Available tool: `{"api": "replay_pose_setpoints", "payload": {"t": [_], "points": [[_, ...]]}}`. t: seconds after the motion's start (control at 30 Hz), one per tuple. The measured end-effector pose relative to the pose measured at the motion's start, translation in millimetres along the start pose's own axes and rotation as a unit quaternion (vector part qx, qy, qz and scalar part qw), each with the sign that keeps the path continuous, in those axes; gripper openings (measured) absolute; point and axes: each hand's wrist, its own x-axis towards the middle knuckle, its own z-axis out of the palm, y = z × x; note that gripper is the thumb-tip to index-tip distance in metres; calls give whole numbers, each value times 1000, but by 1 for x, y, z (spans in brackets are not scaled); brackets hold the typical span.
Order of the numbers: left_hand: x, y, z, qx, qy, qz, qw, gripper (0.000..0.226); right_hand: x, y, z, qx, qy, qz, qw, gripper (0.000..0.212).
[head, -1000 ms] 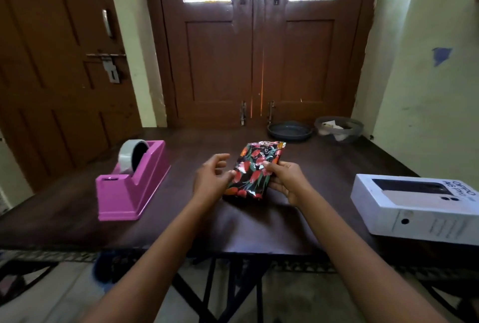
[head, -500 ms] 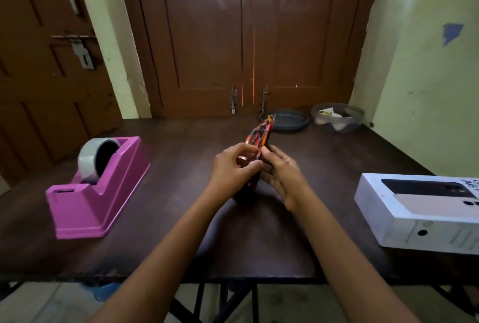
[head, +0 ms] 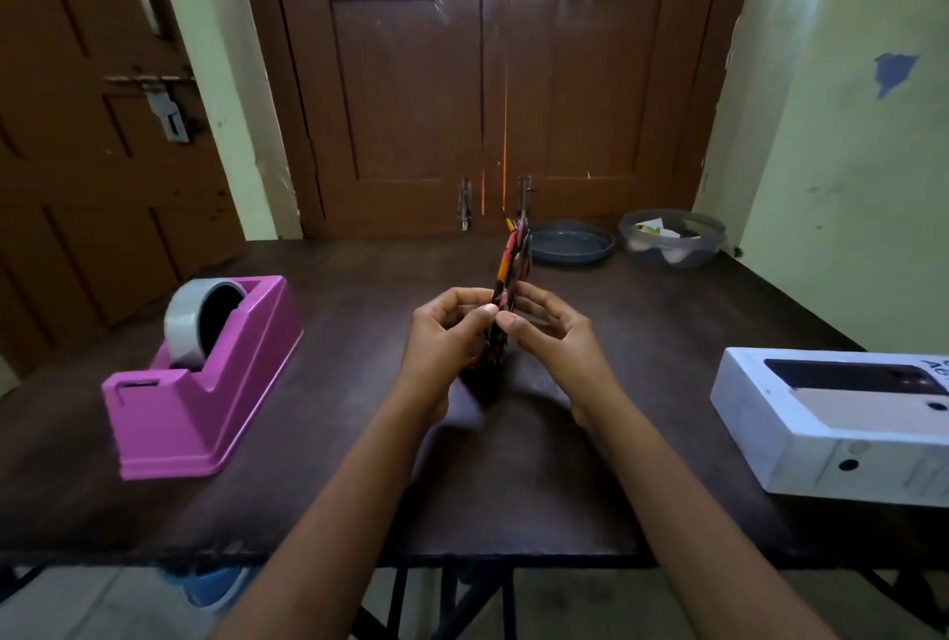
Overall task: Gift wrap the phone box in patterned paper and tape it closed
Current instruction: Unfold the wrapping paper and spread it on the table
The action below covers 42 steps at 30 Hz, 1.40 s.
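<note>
the white phone box (head: pixel 842 426) bears cut-off lettering, too partial to read.

Free room and obstacles on the dark table (head: pixel 642 382). Centre: both hands, left hand (head: pixel 447 346) and right hand (head: pixel 552 346), hold the folded patterned paper (head: pixel 508 290) on edge, blocking the middle. Left: pink tape dispenser (head: pixel 205 382); open tabletop lies between it and the hands. Right near: white phone box (head: pixel 832 429). Far right: dark dish (head: pixel 570 244) and clear bowl (head: pixel 672 239). The near edge is open.

folded paper (head: pixel 511 280) now upright, edge-on
</note>
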Motion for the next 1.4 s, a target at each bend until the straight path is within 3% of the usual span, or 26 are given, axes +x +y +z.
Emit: {"api": "replay_pose_setpoints", "payload": {"t": [0.17,0.53,0.8,0.93,1.03,1.17,1.27,1.4], "points": [[-2,3,-1,-51,-6,-15,999,13,-3,-2,2,-12,-1,-35,999,43],[-2,5,-2,-66,14,10,998,19,-3,3,-1,-66,55,-53,995,22],[1,5,-1,-67,75,47,994,26,-1,2,-3,-51,183,-93,977,34],[2,3,-2,-49,66,45,996,22,-4,0,0,-137,130,-134,973,23],[1,2,-2,-67,43,37,996,18,-11,-5,5,-187,63,-179,964,32],[-1,3,-2,-56,18,32,998,21,-15,-8,7,-169,22,-174,970,28],[-2,4,-2,-63,-1,23,998,27,-16,-7,7,-172,-11,-158,972,37],[-3,6,1,-89,-11,19,996,30,-13,-5,2,-141,17,-158,977,40]]}}
